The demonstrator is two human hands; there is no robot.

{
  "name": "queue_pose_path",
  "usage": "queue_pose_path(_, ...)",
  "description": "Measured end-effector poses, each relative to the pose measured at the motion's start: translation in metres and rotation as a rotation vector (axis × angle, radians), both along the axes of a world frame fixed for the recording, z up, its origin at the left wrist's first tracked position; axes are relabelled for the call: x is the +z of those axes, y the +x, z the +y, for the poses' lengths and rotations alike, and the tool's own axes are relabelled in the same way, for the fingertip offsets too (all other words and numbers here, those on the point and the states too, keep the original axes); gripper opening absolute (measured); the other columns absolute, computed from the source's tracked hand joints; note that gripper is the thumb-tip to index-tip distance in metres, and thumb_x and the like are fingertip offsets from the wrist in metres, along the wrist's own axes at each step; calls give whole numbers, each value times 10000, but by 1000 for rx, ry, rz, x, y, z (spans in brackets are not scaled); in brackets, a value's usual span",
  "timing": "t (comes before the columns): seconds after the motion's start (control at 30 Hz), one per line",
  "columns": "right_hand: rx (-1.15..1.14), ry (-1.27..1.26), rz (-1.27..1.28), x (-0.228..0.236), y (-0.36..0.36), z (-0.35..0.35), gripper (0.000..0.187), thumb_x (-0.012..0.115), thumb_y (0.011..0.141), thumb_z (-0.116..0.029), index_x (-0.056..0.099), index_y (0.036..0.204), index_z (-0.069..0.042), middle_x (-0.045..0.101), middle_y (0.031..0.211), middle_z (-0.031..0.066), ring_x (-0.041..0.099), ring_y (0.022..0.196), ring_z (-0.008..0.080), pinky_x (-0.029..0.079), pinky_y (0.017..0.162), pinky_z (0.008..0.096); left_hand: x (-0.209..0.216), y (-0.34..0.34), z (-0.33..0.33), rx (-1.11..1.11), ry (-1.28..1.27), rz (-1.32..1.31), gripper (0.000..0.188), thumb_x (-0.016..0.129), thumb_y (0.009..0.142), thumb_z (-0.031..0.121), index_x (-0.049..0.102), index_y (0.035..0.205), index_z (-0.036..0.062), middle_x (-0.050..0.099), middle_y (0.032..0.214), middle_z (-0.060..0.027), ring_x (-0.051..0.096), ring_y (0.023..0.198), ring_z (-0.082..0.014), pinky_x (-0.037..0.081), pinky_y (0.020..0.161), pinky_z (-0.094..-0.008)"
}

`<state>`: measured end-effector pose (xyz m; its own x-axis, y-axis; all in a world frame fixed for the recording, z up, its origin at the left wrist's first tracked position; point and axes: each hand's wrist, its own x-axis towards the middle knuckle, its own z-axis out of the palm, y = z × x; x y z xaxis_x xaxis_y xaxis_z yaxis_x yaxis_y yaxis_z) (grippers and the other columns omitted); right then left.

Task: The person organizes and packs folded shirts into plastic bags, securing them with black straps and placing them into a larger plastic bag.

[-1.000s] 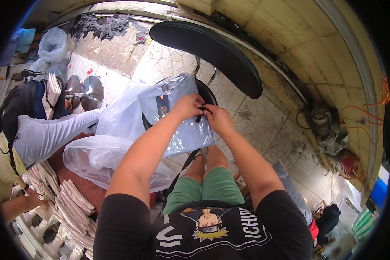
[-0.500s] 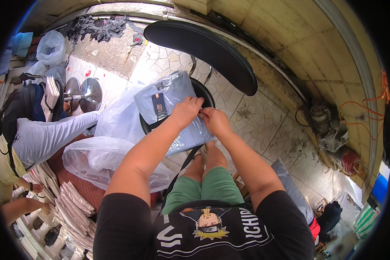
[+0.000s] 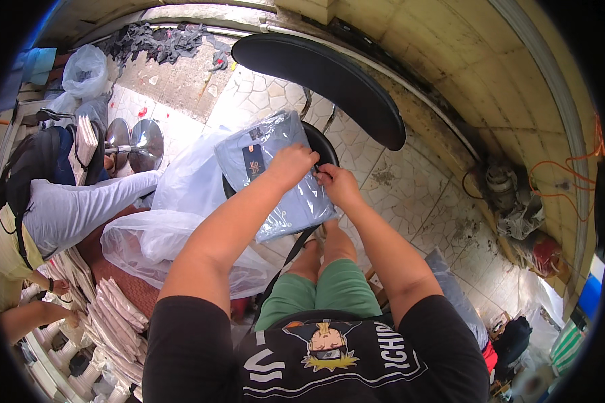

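Note:
A folded light blue garment (image 3: 286, 201) lies in a clear plastic bag (image 3: 275, 232) on the black seat of a chair (image 3: 324, 144). Through the plastic shows a dark hang tag (image 3: 253, 161) with an orange top. At the bag's right edge my left hand (image 3: 294, 164) is closed, fingertips pinching the plastic. Just right of it, my right hand (image 3: 339, 185) pinches the same edge between thumb and fingers. The fingertips of both hands are close together, and the exact bit of plastic between them is partly hidden.
The black chair backrest (image 3: 319, 84) curves beyond the seat. A large translucent plastic sack (image 3: 161, 245) spreads to the left. Another person (image 3: 74, 208) is at the far left, by stacked wrapped packages (image 3: 114, 316). Dark cloth scraps (image 3: 158, 43) lie at the back, and a dirty motor (image 3: 501, 181) sits by the right wall.
The whole view has shifted slightly. My right hand has moved a little lower along the bag's edge, and my left hand's fingers have curled more tightly.

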<state>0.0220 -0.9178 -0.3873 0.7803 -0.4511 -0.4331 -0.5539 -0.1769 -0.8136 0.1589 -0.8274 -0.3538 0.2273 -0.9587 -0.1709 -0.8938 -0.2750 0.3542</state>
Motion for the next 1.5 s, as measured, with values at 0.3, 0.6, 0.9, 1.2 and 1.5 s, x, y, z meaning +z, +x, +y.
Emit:
queue_pose_path(0.3, 50, -44, 31, 2, 2, 0, 168, 539, 773, -131, 629, 905, -80, 623, 776, 148, 604, 739, 308, 467, 666, 388, -13, -7, 5, 166, -14, 161, 187, 532, 736, 95, 615, 903, 83, 585, 851, -93, 596, 812, -264, 485, 690, -378)
queue_pose_path(0.6, 53, -73, 10, 5, 1, -7, 160, 539, 772, -142, 626, 891, -80, 617, 766, 154, 596, 735, 331, 464, 656, 393, 8, 10, -12, -84, 10, -29, 153, 655, 662, 106, 642, 809, 64, 617, 800, -98, 603, 801, -265, 483, 673, -357)
queue_pose_path(0.9, 82, -84, 5, 2, 0, -11, 173, 512, 768, -121, 627, 893, -85, 620, 790, 153, 595, 745, 336, 471, 654, 397, 14, 33, -29, -226, 343, 69, 198, 698, 639, 214, 650, 766, 71, 629, 823, -86, 604, 830, -253, 467, 703, -380)
queue_pose_path(1.2, 260, -377, -23, 2, -4, -20, 128, 517, 794, -134, 633, 842, -107, 633, 796, 123, 605, 759, 284, 412, 784, 422, 30, 35, -38, -380, 395, -33, 235, 665, 695, 278, 647, 833, 89, 642, 801, -89, 611, 830, -241, 453, 721, -370)
queue_pose_path(1.5, 380, -584, 55, -5, -7, -17, 130, 523, 780, -130, 642, 830, -143, 640, 790, 67, 596, 828, 232, 317, 921, 496, 24, 39, -34, -325, 406, -144, 146, 564, 719, 134, 672, 790, 64, 654, 818, -82, 617, 840, -249, 448, 749, -365)
